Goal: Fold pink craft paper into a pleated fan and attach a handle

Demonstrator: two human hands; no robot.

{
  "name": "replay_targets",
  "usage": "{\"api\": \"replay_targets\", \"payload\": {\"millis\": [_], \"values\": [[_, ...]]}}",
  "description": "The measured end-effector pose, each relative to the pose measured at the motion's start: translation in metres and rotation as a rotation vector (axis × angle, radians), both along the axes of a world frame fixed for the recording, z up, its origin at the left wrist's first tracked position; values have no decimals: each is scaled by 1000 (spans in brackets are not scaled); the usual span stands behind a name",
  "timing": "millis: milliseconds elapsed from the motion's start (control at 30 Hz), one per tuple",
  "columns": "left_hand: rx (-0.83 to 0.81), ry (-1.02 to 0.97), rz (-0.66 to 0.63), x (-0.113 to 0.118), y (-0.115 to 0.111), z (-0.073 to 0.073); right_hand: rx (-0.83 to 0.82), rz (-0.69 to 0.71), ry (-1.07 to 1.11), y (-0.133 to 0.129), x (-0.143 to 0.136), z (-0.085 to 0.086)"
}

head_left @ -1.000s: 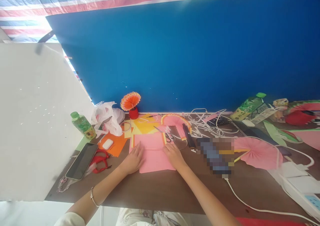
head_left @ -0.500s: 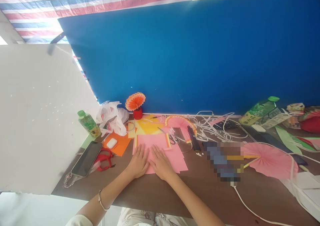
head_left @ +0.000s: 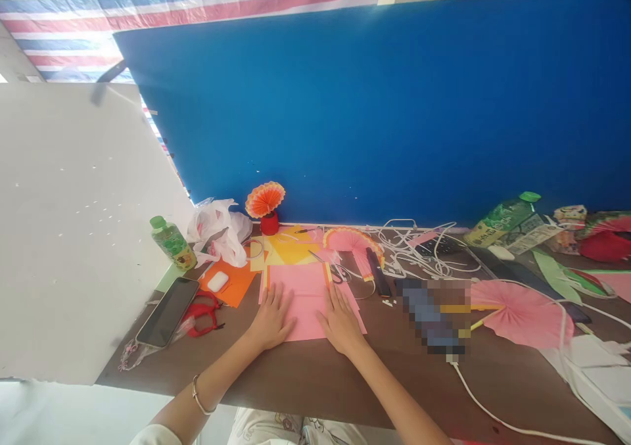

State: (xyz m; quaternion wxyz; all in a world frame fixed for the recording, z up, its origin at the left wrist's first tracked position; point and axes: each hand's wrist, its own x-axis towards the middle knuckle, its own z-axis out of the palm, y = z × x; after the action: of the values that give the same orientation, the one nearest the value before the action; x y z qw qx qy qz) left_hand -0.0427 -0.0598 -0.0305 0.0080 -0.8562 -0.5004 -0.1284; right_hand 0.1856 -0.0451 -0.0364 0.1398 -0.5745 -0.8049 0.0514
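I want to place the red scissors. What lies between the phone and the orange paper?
In the head view, the red scissors lie between the phone and the orange paper.

Bare brown table (head_left: 315, 382) is lying open in front of the pink paper (head_left: 308, 300). Red scissors (head_left: 202, 315) and 1 phone (head_left: 167, 311) are crowding the left; cables (head_left: 419, 248) and what is probably a power bank (head_left: 379, 272) are blocking the right.
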Motion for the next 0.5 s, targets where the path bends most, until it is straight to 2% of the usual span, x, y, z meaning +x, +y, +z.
{"api": "replay_targets", "payload": {"millis": [133,267,367,467,500], "values": [[-5,0,18,-1,0,0,-137,31,3,5,6,8],[-140,4,35,-1,4,5,-306,39,56,4,10,20],[-161,-13,47,-4,0,23,-276,19,145,2,17,29],[-56,-59,-18,-19,-13,53,-144,22,240,4,31,43],[-13,-94,-2,-27,-19,63,-76,10,282,5,37,48]]}}
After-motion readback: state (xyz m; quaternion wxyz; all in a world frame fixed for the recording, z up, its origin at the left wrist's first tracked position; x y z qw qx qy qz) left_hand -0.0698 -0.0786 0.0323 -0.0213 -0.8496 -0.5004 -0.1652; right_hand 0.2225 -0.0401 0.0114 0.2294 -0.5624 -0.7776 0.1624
